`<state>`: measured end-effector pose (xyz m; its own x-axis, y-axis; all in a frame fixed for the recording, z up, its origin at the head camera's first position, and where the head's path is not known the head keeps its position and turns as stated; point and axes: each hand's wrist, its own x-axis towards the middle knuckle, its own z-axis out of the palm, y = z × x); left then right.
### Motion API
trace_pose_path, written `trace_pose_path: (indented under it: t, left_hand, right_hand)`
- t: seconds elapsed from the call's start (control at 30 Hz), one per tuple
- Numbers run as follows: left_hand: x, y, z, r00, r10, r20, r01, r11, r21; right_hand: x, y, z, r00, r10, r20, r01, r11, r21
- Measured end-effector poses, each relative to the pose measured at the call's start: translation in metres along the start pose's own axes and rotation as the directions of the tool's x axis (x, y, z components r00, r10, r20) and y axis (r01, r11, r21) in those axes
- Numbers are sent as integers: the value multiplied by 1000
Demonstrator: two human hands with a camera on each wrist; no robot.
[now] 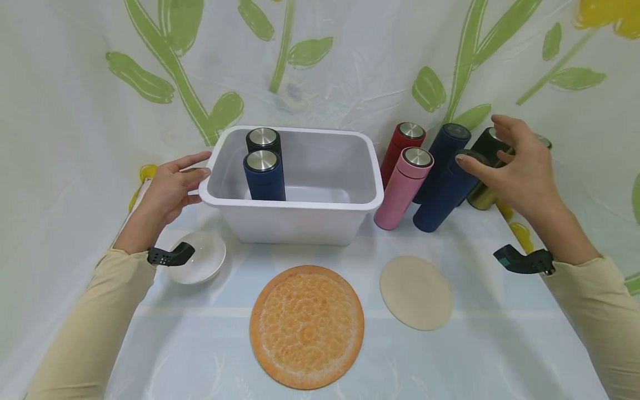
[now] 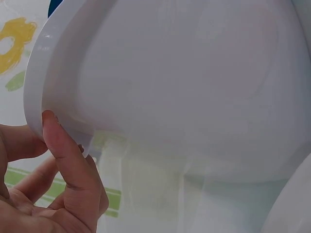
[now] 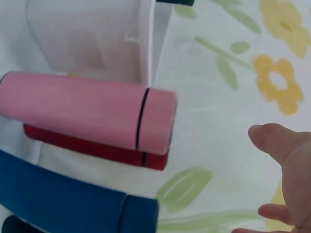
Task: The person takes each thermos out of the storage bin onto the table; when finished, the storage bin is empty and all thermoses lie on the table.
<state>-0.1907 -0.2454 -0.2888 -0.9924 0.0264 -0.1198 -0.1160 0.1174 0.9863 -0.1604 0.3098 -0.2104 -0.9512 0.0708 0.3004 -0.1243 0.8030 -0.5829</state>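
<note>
At the left end of a white plastic tub [image 1: 295,225], my left hand [image 1: 170,189] pinches the rim between thumb and fingers. Inside the tub stand a dark flask [image 1: 263,137] and a blue flask [image 1: 265,180], both silver-topped. My right hand [image 1: 525,166] is spread above a dark blue flask [image 1: 442,197], thumb close to its cap, holding nothing. Beside that flask stand a pink flask [image 1: 400,191], a red flask [image 1: 400,147] and another blue flask [image 1: 445,147]. A dark flask [image 1: 487,145] and an olive flask [image 1: 481,198] are partly hidden by the right hand.
A white bowl [image 1: 205,266] sits below my left wrist. In front of the tub lie a round mat with a baked-crust pattern [image 1: 307,328] and a cream disc [image 1: 416,293]. A flower-printed sheet [image 1: 340,72] rises behind the table.
</note>
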Motion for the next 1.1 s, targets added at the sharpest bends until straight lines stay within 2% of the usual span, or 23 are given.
trace_pose_path:
  t: [0.2,0.47,0.77,1.1]
  left_hand:
    - [0,0,1,1000,-2,-5,2,1000,14]
    - [-1,0,3,1000,-1,4,1,1000,13]
    - [0,-1,-2,1000,5,-7,-5,1000,4]
    - [-2,0,1,1000,1,-9,-1,1000,4]
  right_hand:
    - [-5,-21,1,998,-66,-18,66,998,-9]
    - [-12,-47,10,986,-165,-8,165,985,55]
    - [-11,-70,39,970,-244,17,240,965,105]
    - [-11,-87,70,955,-290,61,275,944,180]
